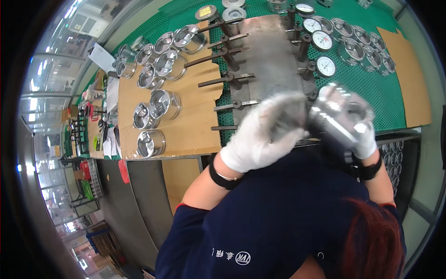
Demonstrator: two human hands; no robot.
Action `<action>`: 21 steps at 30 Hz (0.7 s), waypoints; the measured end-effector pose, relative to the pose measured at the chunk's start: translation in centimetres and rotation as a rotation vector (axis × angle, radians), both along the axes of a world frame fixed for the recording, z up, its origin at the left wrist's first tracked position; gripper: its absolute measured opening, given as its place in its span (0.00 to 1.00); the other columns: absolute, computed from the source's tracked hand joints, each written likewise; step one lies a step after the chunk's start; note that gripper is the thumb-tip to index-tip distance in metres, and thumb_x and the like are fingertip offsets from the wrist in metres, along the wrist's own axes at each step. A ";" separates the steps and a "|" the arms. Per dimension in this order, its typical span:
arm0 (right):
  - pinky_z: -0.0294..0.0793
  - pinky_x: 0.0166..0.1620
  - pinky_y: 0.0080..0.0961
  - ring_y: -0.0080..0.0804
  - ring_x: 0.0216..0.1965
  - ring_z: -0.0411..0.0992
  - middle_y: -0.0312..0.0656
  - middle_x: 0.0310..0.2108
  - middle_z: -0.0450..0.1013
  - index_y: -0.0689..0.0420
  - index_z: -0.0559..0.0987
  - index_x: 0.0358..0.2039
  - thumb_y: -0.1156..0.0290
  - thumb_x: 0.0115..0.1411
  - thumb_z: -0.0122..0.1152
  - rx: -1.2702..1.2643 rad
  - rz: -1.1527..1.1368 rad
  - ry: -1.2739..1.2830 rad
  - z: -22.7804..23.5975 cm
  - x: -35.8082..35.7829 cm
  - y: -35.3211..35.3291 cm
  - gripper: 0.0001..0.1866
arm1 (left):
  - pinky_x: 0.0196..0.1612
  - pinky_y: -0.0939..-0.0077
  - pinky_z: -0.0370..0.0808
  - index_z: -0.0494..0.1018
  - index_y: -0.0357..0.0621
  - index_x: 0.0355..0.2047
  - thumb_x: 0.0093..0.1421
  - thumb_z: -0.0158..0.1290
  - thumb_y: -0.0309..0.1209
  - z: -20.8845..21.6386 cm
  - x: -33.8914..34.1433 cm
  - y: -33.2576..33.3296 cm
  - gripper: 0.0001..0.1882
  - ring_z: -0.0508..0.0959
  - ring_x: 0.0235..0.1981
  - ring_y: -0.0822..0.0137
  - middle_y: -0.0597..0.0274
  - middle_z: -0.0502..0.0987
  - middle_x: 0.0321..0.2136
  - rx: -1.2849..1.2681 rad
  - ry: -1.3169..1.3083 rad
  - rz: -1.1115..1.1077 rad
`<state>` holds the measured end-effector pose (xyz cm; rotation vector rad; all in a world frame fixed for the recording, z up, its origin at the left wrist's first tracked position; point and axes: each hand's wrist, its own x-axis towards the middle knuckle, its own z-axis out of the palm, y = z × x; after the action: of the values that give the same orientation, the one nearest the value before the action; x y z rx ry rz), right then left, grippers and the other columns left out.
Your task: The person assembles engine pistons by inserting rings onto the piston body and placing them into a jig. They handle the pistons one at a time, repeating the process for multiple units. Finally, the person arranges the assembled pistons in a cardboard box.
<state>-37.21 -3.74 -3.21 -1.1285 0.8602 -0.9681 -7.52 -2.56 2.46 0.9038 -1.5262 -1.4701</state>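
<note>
My left hand (260, 135), in a white glove, curls around a blurred grey metal part (285, 122) at the near end of a steel gauging fixture (272, 60). Motion smears this part, so its kind is unclear. In my right hand (366, 142), also gloved in white, a shiny metal piston (337, 114) is held tilted, just right of the left hand. Its near side is blurred, and it hides most of the right fingers. Dial gauges (325, 66) with white faces line the fixture's right side; dark posts with rods (234, 81) stand along its left.
Several pistons stand on cardboard (186, 111) at left, among them a front one (151, 143). More pistons (351, 50) sit on the green mat (390, 100) at right. Further pistons (395, 162) fill a rack below the bench's right edge. Papers (110, 142) lie far left.
</note>
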 end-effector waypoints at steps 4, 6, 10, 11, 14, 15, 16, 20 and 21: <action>0.74 0.56 0.39 0.43 0.57 0.71 0.51 0.59 0.68 0.60 0.64 0.65 0.52 0.64 0.59 0.214 -0.265 -0.534 -3.7 -9.5 -0.5 0.35 | 0.55 0.69 0.74 0.65 0.33 0.63 0.61 0.59 0.27 -3.4 7.7 -3.4 0.30 0.77 0.51 0.63 0.48 0.76 0.52 -0.320 -0.621 0.636; 0.79 0.41 0.33 0.39 0.47 0.76 0.49 0.52 0.74 0.61 0.71 0.60 0.60 0.68 0.54 -0.005 -0.564 0.149 -3.4 -11.8 -1.5 0.25 | 0.64 0.57 0.67 0.66 0.28 0.60 0.59 0.60 0.43 -5.9 14.6 -3.6 0.36 0.73 0.59 0.42 0.32 0.72 0.55 -0.363 -0.955 0.831; 0.77 0.21 0.29 0.36 0.26 0.79 0.50 0.42 0.77 0.64 0.75 0.54 0.52 0.67 0.51 0.179 -0.627 0.482 -3.2 -11.6 -6.7 0.28 | 0.55 0.54 0.74 0.76 0.32 0.47 0.54 0.62 0.45 -8.0 23.4 -2.5 0.29 0.81 0.38 0.41 0.38 0.82 0.36 -0.115 -1.692 0.782; 0.76 0.20 0.29 0.35 0.21 0.77 0.48 0.36 0.78 0.63 0.75 0.53 0.50 0.66 0.52 0.286 -0.531 0.523 -4.6 -12.3 -8.3 0.28 | 0.55 0.54 0.73 0.78 0.34 0.42 0.53 0.63 0.45 -8.0 24.4 -2.4 0.25 0.81 0.37 0.43 0.40 0.82 0.33 -0.114 -1.788 0.725; 0.79 0.22 0.29 0.36 0.25 0.81 0.46 0.33 0.81 0.60 0.78 0.46 0.47 0.66 0.53 0.482 -0.422 0.497 -9.1 -11.0 -12.7 0.26 | 0.55 0.55 0.72 0.83 0.40 0.33 0.52 0.65 0.45 -7.4 23.8 -2.5 0.19 0.81 0.37 0.44 0.43 0.83 0.30 -0.125 -1.886 0.632; 0.81 0.25 0.31 0.37 0.27 0.82 0.47 0.33 0.81 0.59 0.78 0.45 0.47 0.66 0.53 0.573 -0.386 0.535 -10.0 -10.6 -14.3 0.25 | 0.55 0.55 0.72 0.84 0.42 0.30 0.51 0.66 0.45 -6.8 23.4 -2.7 0.18 0.81 0.37 0.44 0.44 0.83 0.30 -0.136 -1.893 0.611; 0.82 0.27 0.34 0.37 0.26 0.81 0.47 0.30 0.80 0.58 0.78 0.44 0.49 0.67 0.52 0.569 -0.355 0.532 -9.5 -9.0 -15.2 0.23 | 0.54 0.55 0.72 0.84 0.42 0.32 0.51 0.65 0.46 -6.6 23.0 -2.6 0.19 0.81 0.36 0.44 0.44 0.83 0.29 -0.149 -1.911 0.624; 0.81 0.28 0.35 0.38 0.24 0.80 0.48 0.27 0.79 0.56 0.78 0.42 0.51 0.68 0.48 0.650 -0.277 0.407 -15.2 -8.1 -21.8 0.21 | 0.48 0.54 0.75 0.84 0.42 0.38 0.49 0.66 0.48 -6.7 21.2 -2.2 0.24 0.81 0.33 0.43 0.45 0.82 0.26 -0.219 -1.928 0.669; 0.83 0.30 0.37 0.40 0.25 0.80 0.49 0.28 0.79 0.56 0.77 0.42 0.49 0.69 0.45 0.679 -0.268 0.419 -15.5 -7.3 -23.1 0.23 | 0.47 0.53 0.76 0.84 0.42 0.38 0.50 0.66 0.49 -7.2 21.1 -1.6 0.24 0.81 0.32 0.43 0.45 0.82 0.26 -0.189 -1.914 0.683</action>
<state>-44.52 -26.86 -18.74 -0.6327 1.5692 -0.5692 13.62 -4.17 -4.72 2.6239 -1.9347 0.4806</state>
